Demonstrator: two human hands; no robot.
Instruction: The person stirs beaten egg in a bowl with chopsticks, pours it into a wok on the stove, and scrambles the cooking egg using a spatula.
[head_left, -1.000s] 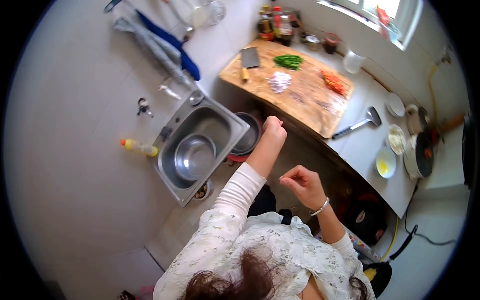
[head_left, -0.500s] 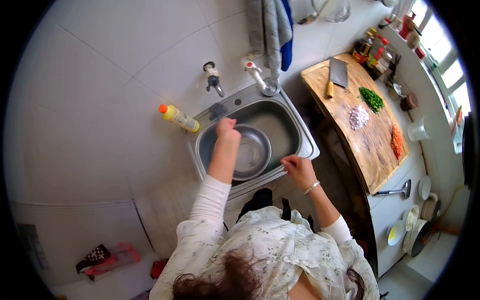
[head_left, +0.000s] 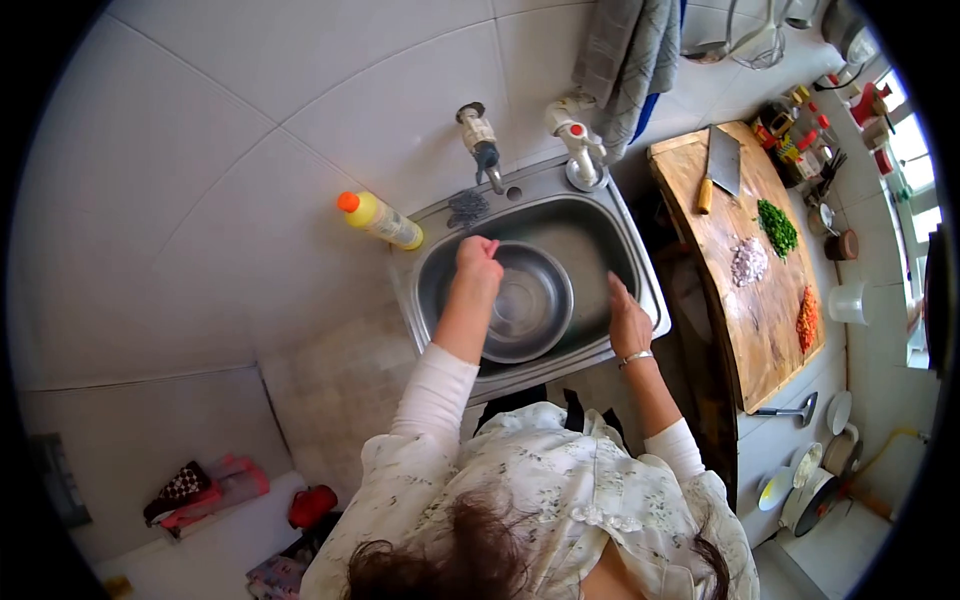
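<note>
A round metal bowl (head_left: 535,335) sits in the stainless steel sink (head_left: 590,230). My left hand (head_left: 480,260) is closed at the bowl's upper left rim and appears to grip it, though the fingertips are partly hidden. Over the right side of the basin, my right hand (head_left: 628,318) is open with fingers straight, apart from the bowl and holding nothing. Behind the bowl are a grey tap (head_left: 483,150) and a white tap (head_left: 580,150). A steel-wool scourer (head_left: 467,207) rests on the sink's back ledge, close to my left hand.
A yellow bottle with an orange cap (head_left: 385,222) stands left of the sink. On the right, a wooden cutting board (head_left: 720,300) bears a cleaver (head_left: 722,165), chopped greens (head_left: 776,228), a pale chopped heap (head_left: 748,262) and an orange-red chopped heap (head_left: 806,318). Towels (head_left: 630,60) hang above.
My right hand has moved forward over the basin, and its bent fingers have straightened. My left hand stays at the bowl's rim. The whole view has shifted slightly.
</note>
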